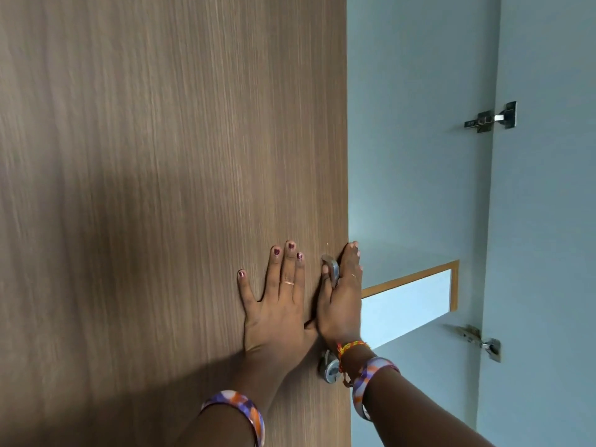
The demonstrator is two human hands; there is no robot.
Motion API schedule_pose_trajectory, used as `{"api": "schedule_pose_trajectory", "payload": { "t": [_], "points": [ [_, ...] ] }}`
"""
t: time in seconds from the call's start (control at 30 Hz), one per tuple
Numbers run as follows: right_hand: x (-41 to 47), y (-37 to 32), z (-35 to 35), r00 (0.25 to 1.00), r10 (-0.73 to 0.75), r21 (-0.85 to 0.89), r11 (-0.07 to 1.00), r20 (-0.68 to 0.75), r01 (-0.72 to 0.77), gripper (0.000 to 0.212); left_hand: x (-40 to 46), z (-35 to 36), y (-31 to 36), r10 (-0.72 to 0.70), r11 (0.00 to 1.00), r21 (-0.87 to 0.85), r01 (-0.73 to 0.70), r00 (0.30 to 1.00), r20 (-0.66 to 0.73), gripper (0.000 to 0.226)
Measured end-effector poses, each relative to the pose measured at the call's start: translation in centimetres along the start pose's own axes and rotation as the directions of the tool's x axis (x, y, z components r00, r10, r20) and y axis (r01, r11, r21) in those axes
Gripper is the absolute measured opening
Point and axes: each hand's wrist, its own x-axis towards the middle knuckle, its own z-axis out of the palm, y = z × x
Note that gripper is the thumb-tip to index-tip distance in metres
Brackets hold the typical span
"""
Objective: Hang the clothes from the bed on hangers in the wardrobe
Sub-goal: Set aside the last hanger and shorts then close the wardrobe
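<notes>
Brown wood-grain wardrobe door [161,156] fills the left and centre of the view, seen from close up. To its right, the pale blue-grey wardrobe interior [412,140], with a light shelf edged in a tan wooden strip [409,280] and two metal cabinet hinges [491,116] on the far side panel, one high and one low.

Left hand [277,304]: fingers straight and spread, palm flat against the door face just beside its free edge. It holds nothing.

Right hand [340,301]: wrapped over the free edge of the door at the curved silver metal handle [332,272], thumb across the handle, fingers reaching round the edge. How firmly it grips is hard to judge, since the fingertips pass out of sight behind the edge.

Clothes, hangers and bed: none in view (camera faces the wardrobe only), so their whereabouts cannot be told.

Step in hand, as judged: working the wardrobe door, either swinging it open for access or pressing it to; the single frame does not settle which. No garment appears on the visible part of the interior.

Next move calls for: a fully open door, then both hands freed to fetch a garment and a hanger.
</notes>
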Motion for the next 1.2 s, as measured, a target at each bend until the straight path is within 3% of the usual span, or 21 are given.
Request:
{"api": "schedule_pose_trajectory", "payload": {
  "t": [0.17, 0.43, 0.53, 0.63, 0.7, 0.73, 0.8, 0.87, 0.93, 1.0, 1.1, 1.2],
  "points": [
    [0.3, 0.6, 0.3, 0.998, -0.057, -0.073, 0.996, -0.005, 0.056, 0.061, 0.3, -0.5, 0.0, 0.012, 0.993, 0.121, -0.017, 0.999, 0.042, 0.106],
    [0.3, 0.4, 0.0, 1.000, -0.005, -0.054, 0.999, 0.029, 0.006, 0.060, 0.1, -0.3, 0.0, 0.001, 0.990, 0.143, -0.010, 0.998, 0.059, 0.097],
    [-0.5, 0.8, -1.9, 0.976, -0.033, -0.038, 0.998, 0.215, 0.042, 0.069, 0.1, -0.9, 0.3, -0.027, 0.993, 0.114, 0.018, 0.997, 0.078, 0.090],
    [-2.0, 3.3, -7.0, 0.868, -0.193, -0.007, 0.975, 0.457, 0.220, 0.072, -0.5, -1.8, 2.7, -0.040, 0.997, -0.071, 0.039, 0.999, -0.006, 0.074],
    [-1.9, 6.2, -11.6, 0.804, -0.266, -0.060, 0.935, 0.533, 0.349, 0.070, -0.8, -2.3, 6.1, 0.008, 0.988, -0.155, -0.018, 0.998, -0.069, 0.069],
    [-1.4, 7.7, -14.1, 0.801, -0.267, -0.104, 0.921, 0.535, 0.376, 0.073, -0.8, -2.6, 7.9, -0.041, 0.979, -0.202, 0.027, 0.997, -0.067, 0.067],
    [0.5, 10.5, -19.5, 0.865, -0.219, -0.182, 0.926, 0.452, 0.330, 0.077, -0.2, -3.6, 11.6, -0.232, 0.932, -0.289, 0.221, 0.973, -0.004, 0.072],
    [2.9, 12.7, -25.4, 0.934, -0.161, -0.279, 0.926, 0.319, 0.255, 0.068, 0.9, -5.1, 15.8, -0.261, 0.913, -0.323, 0.250, 0.965, 0.010, 0.082],
    [5.2, 14.4, -31.1, 0.968, -0.170, -0.389, 0.892, 0.184, 0.230, 0.059, 2.2, -5.8, 20.7, -0.019, 0.912, -0.410, -0.014, 0.997, -0.074, 0.080],
    [7.5, 15.6, -36.3, 0.978, -0.201, -0.493, 0.847, 0.050, 0.199, 0.056, 4.3, -6.6, 26.3, 0.213, 0.779, -0.577, -0.245, 0.969, -0.123, 0.070],
    [10.5, 16.4, -43.2, 0.960, -0.248, -0.608, 0.785, -0.128, 0.122, 0.057, 7.9, -8.6, 34.5, 0.368, 0.615, -0.717, -0.328, 0.924, -0.106, 0.059],
    [13.2, 16.7, -50.0, 0.915, -0.262, -0.676, 0.737, -0.305, -0.014, 0.060, 10.1, -11.6, 41.9, 0.436, 0.462, -0.852, -0.247, 0.900, -0.024, 0.049]
  ]
}}
